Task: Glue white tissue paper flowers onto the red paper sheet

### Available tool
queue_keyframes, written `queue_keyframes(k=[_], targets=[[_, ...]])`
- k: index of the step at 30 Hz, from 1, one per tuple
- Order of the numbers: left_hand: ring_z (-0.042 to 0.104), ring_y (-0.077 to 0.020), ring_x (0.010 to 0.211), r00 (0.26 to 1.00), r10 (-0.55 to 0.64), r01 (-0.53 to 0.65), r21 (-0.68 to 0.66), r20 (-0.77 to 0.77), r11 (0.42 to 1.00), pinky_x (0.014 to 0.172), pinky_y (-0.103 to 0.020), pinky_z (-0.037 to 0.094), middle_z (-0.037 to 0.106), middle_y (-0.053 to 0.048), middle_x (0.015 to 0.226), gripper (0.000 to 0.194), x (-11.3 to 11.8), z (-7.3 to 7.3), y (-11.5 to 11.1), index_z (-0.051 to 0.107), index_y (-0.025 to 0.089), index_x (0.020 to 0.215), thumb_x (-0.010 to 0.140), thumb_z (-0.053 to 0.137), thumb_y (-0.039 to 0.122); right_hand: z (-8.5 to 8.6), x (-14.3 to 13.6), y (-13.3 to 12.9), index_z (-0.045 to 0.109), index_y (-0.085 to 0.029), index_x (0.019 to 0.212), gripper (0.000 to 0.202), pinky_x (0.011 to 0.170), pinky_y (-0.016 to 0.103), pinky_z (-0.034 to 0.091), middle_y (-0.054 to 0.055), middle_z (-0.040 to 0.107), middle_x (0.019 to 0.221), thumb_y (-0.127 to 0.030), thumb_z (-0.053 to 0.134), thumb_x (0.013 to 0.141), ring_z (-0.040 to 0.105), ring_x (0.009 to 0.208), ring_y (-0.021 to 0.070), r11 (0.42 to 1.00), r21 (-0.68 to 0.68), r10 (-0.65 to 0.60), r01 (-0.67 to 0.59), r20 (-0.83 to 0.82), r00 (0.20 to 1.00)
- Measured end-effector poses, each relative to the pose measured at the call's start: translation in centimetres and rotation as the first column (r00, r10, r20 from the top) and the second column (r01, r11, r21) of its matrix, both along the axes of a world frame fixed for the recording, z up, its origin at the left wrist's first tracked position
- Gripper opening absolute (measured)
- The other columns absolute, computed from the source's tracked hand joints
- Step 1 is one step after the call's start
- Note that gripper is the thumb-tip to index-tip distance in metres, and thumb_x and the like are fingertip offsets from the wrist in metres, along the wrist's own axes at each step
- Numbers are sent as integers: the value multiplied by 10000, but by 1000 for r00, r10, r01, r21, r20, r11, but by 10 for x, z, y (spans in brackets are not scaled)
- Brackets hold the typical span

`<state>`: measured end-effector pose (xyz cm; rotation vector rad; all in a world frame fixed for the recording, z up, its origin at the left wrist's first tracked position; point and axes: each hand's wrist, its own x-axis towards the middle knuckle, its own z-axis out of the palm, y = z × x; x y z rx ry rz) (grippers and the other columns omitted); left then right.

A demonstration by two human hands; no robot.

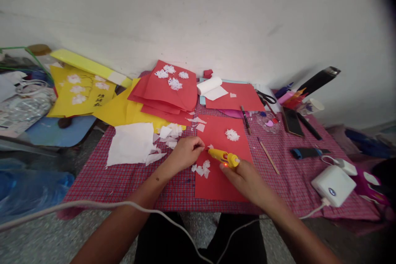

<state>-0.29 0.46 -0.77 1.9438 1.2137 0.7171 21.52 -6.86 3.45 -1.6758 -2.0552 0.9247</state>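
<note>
My right hand (244,176) grips a yellow hot glue gun (223,156), its lit red light showing by the thumb. The gun's nozzle points left, over a red sheet of paper (224,183). Close to the nozzle, my left hand (187,151) is closed in a pinch; what its fingertips hold, if anything, is too small to make out. A small white scrap shows right by the nozzle. Below my left hand, several torn white paper pieces (202,169) lie at the sheet's left edge. A crumpled white paper flower (232,135) sits at the sheet's upper right.
White tissue paper (131,144) and scraps lie to the left. Behind are stacked red sheets (176,101) with paper flowers and a white roll (209,86). A marker (246,119), a wooden stick (268,156) and a white power box (334,185) are rightward. A cable (136,205) crosses in front.
</note>
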Motion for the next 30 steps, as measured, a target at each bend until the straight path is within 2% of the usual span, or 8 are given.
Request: queue_keyframes(k=[4, 11, 17, 21, 26, 30], targets=[[644, -166, 810, 999, -17, 17, 28, -28, 999, 748, -278, 464, 721, -20, 859, 112, 1, 0, 0, 677, 185, 836, 871, 580, 141, 2, 2, -1, 576, -274, 1412, 441, 892, 431, 535, 73, 727, 1228, -328, 472, 987, 691, 1062, 299, 1000, -4, 2, -2, -5, 1000], [639, -171, 809, 999, -24, 26, 41, -43, 999, 755, -287, 457, 718, -22, 855, 119, 1, 0, 0, 669, 186, 828, 867, 572, 130, 6, 6, 0, 580, -299, 1414, 445, 892, 417, 545, 58, 736, 1221, -315, 488, 980, 711, 1033, 290, 1000, 0, 30, -30, 9, 1000], [635, -168, 800, 999, -26, 28, 44, -47, 999, 739, -285, 447, 713, -21, 843, 125, 1, 0, 0, 662, 182, 826, 873, 558, 130, 6, 8, 0, 575, -309, 1416, 443, 963, 419, 525, 44, 689, 1320, -291, 485, 983, 670, 1152, 281, 999, 18, 46, -46, -34, 998], [635, -169, 798, 998, -26, 29, 41, -53, 999, 738, -285, 451, 713, -21, 844, 120, 1, 1, 0, 662, 184, 823, 871, 564, 135, 8, 10, 0, 577, -308, 1415, 440, 922, 442, 545, 50, 709, 1282, -294, 482, 985, 701, 1074, 290, 999, -18, 34, -35, -15, 999], [646, -175, 820, 997, -19, 22, 41, -73, 999, 756, -287, 462, 719, -22, 862, 122, 1, 1, 0, 669, 191, 833, 868, 565, 135, 9, 15, -3, 587, -313, 1403, 442, 1003, 484, 505, 47, 677, 1336, -284, 499, 971, 654, 1177, 310, 999, -4, 33, -33, -22, 999], [653, -179, 838, 997, -14, 16, 36, -75, 999, 766, -287, 468, 725, -23, 875, 125, 1, 1, 0, 673, 196, 842, 864, 568, 132, 8, 16, -4, 597, -307, 1390, 428, 970, 472, 530, 50, 696, 1303, -302, 499, 973, 667, 1148, 309, 1000, 0, 3, -3, -62, 998]])
